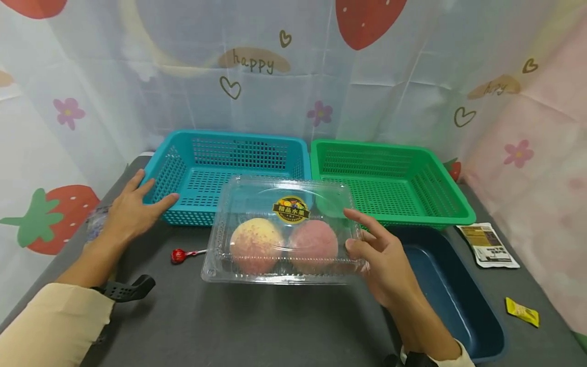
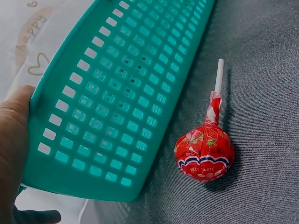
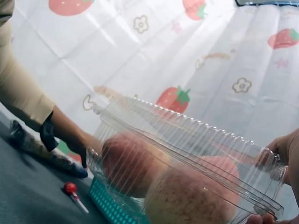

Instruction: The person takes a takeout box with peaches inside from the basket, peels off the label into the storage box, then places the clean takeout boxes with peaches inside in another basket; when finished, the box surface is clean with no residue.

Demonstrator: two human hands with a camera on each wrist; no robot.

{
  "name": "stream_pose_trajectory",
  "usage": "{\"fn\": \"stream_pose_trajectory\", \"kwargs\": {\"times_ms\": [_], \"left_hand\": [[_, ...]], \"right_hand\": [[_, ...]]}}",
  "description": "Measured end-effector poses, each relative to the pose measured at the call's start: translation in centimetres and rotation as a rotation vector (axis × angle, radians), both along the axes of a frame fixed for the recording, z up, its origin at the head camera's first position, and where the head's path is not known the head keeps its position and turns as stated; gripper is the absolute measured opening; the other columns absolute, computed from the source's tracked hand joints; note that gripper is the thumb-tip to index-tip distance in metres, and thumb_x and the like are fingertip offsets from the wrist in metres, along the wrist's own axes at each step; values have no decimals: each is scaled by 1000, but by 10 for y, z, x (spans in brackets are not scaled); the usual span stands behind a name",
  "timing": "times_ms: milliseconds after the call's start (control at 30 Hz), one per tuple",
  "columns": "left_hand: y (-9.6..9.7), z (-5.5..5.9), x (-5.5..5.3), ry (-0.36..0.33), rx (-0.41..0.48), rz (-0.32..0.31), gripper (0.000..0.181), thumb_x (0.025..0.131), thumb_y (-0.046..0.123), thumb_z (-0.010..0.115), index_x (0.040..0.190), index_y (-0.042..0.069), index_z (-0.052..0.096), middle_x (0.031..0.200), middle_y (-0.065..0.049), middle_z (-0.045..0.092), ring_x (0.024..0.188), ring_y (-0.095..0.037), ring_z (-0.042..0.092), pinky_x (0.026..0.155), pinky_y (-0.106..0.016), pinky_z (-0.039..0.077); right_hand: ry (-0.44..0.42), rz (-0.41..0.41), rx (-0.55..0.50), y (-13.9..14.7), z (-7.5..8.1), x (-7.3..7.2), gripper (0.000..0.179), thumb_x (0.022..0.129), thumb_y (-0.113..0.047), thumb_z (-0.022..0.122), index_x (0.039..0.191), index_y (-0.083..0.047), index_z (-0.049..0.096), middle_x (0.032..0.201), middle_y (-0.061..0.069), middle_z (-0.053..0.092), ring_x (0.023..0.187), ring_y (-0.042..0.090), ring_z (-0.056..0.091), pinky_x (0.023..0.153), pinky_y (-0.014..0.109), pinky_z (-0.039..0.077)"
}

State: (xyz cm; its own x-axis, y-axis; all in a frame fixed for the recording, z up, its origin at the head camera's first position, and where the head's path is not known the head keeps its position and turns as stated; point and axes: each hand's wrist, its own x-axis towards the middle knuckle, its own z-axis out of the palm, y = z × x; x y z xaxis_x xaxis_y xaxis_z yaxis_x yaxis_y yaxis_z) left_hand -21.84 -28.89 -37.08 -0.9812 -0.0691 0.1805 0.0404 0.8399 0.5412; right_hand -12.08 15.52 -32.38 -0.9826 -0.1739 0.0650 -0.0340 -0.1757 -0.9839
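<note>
Head view: clear box (image 1: 249,201) with two peaches (image 1: 314,242) at centre of frame, held above the grey table (image 1: 257,326). Right hand (image 1: 385,260), right of centre, pinches its right edge. Left hand (image 1: 130,211), left of centre, fingers spread, at the near-left corner of the blue basket (image 1: 238,135). Green basket (image 1: 371,146) upper right; navy tray (image 1: 451,285) lower right.

Left wrist view: left hand at left edge, against basket rim; red lollipop (image 2: 204,156) at right.

Right wrist view: box tilted across lower centre, right-hand fingers gripping it at right edge.
</note>
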Motion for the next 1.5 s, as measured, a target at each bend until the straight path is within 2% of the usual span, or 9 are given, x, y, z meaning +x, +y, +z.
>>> {"fn": "stream_pose_trajectory", "kwargs": {"times_ms": [233, 500, 733, 867, 933, 1067, 1267, 1367, 1500], "left_hand": [[-4, -3, 0, -5, 11, -10, 86, 94, 56, 49, 148, -7, 24, 158, -20, 4, 134, -57, 13, 93, -77, 21], [-5, -2, -2, -12, 8, -21, 87, 94, 56, 48, 148, -7, 23, 159, -19, 2, 135, -56, 12, 94, -76, 20], [-4, -1, -2, -20, 8, -19, 86, 95, 55, 49, 148, -6, 23, 159, -19, 2, 135, -56, 11, 92, -77, 21], [-4, -1, -2, -17, 7, -18, 85, 95, 54, 48, 149, -6, 23, 158, -20, 3, 135, -57, 12, 92, -77, 22], [-4, -1, -2, -18, 6, -15, 84, 95, 54, 48, 149, -6, 23, 158, -20, 3, 134, -57, 12, 91, -78, 23], [-3, -1, -2, -22, 7, -11, 85, 95, 55, 48, 149, -5, 23, 159, -19, 2, 134, -57, 11, 92, -77, 22], [-3, 0, -4, -30, 6, -11, 85, 95, 56, 48, 149, -5, 22, 159, -19, 2, 134, -58, 11, 92, -77, 22], [-3, 1, -4, -35, 0, -18, 86, 95, 56, 48, 150, -5, 20, 158, -21, 2, 134, -58, 11, 92, -78, 21], [0, 9, 2, -31, -22, -18, 88, 94, 57, 47, 151, -3, 18, 156, -26, 4, 133, -59, 11, 92, -78, 19]], "right_hand": [[35, 23, 12, 9, -18, 16, 49, 92, 1, 58, 139, -9, 49, 81, 4, 44, 76, 16, 47, 64, 33, 39], [66, 29, 30, 18, -42, 27, 48, 92, 5, 55, 138, -10, 51, 83, 6, 46, 75, 14, 50, 60, 28, 43], [87, 33, 19, 22, -60, 28, 47, 91, 7, 55, 136, -6, 52, 80, 6, 42, 73, 12, 49, 46, 25, 26], [66, 24, 38, 20, -66, 29, 47, 90, 7, 56, 135, -7, 53, 82, 7, 43, 73, 13, 51, 48, 22, 32], [50, 21, 49, 19, -68, 30, 47, 90, 6, 57, 135, -7, 53, 85, 8, 42, 73, 13, 51, 54, 23, 39], [47, 8, 79, 15, -72, 31, 48, 89, 6, 59, 135, -3, 52, 84, 10, 43, 72, 14, 50, 58, 25, 45], [69, -39, 140, 13, -77, 30, 48, 88, 7, 58, 135, 0, 50, 78, 9, 41, 70, 15, 49, 58, 25, 43], [115, -79, 180, 11, -83, 28, 48, 88, 8, 57, 135, 0, 51, 75, 7, 41, 67, 14, 47, 58, 24, 41], [188, -132, 286, 8, -89, 29, 47, 90, 7, 56, 135, -5, 54, 74, 6, 39, 58, 10, 39, 49, 29, 37]]}}
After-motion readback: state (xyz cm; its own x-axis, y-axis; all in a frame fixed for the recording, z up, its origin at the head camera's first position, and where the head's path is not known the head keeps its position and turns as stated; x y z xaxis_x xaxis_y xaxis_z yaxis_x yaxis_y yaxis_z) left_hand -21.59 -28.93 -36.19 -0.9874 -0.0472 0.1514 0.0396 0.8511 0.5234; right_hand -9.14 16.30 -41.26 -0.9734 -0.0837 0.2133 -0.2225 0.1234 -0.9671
